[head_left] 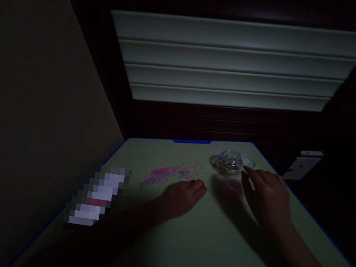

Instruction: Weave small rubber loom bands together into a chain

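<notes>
On the table (181, 249) lies a long loose pile of thin pink and purple pieces (167, 175), which look like small elastic bands. My left hand (184, 197) rests just in front of its right end, fingers curled together; whatever they hold is too small to make out. My right hand (266, 197) is raised beside a clear round jar (228, 162) of multicoloured small bands. Its thumb and forefinger are pinched close together, and I cannot make out anything between them. Below the jar, a clear container with pink contents (232, 189) sits between my hands.
A clear round lid or dish (248, 162) lies behind the jar. At the table's left edge is a blurred-out white object (99, 197). A dark wall with a pale slatted panel (234, 62) rises behind, and a white box (303, 165) stands beyond the right edge.
</notes>
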